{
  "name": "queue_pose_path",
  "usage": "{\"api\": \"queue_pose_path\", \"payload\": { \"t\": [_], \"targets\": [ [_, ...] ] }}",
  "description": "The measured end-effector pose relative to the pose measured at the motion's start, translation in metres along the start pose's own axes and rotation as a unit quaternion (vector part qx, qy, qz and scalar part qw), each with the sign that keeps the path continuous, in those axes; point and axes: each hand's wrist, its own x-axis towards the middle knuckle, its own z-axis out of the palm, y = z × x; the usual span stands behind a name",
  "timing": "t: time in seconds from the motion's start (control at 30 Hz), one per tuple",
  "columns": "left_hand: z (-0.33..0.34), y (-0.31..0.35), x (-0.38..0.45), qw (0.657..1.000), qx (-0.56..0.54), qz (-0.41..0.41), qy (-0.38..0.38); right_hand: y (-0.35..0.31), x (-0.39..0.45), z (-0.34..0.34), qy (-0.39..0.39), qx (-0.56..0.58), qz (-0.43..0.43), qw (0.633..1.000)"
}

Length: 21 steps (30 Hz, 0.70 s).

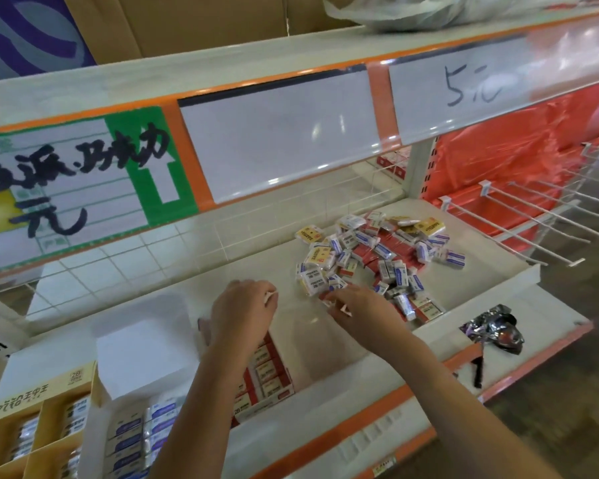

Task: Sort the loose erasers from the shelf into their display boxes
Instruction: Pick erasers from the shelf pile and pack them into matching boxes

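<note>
- Here, loose erasers (377, 257) heaped on the pale shelf (222, 281) to the right of centre: red-sleeved, blue-and-white and yellow ones mixed, some stacked on others.
- Left hand (242, 312) over the shelf just left of the heap, fingers curled round a small pale object, probably an eraser; only a sliver visible.
- Right hand (360, 309) at the near edge of the heap, fingertips pinching a small red-and-white eraser.
- Display boxes along the shelf's front edge: red-sleeve box (267, 371) directly under the left forearm, blue-sleeve box (132, 433) beside it to the left, yellow cardboard box (35, 409) with dividers at far left.
- White lidded container (142, 350) behind the blue box; contents not visible.
- Crumpled foil wrapper (495, 330) on the shelf lip at right, well apart from the heap.
- Likely risks from here:
  - Wrong box, since two hands carry pieces at once and the boxes stand close together.
  - Heap sliding toward the shelf's front lip if a lower eraser gets tugged out from under others.
  - Forearm brushing the red-sleeve box rows while crossing above them, knocking packed erasers askew.
  - Dropped eraser slipping between boxes, because the small, smooth wrapped pieces give little to grip.
</note>
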Motion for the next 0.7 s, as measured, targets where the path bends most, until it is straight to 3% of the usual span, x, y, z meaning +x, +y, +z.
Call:
{"api": "queue_pose_path", "payload": {
  "t": [0.33, 0.7],
  "targets": [
    [0.026, 0.089, 0.019, 0.993, -0.053, 0.102, 0.007, 0.072, -0.024, -0.047, 0.059, -0.052, 0.112, 0.991],
    [0.072, 0.135, 0.044, 0.992, -0.056, 0.116, -0.016, 0.107, -0.05, -0.048, -0.028, -0.12, 0.186, 0.975]
  ]
}}
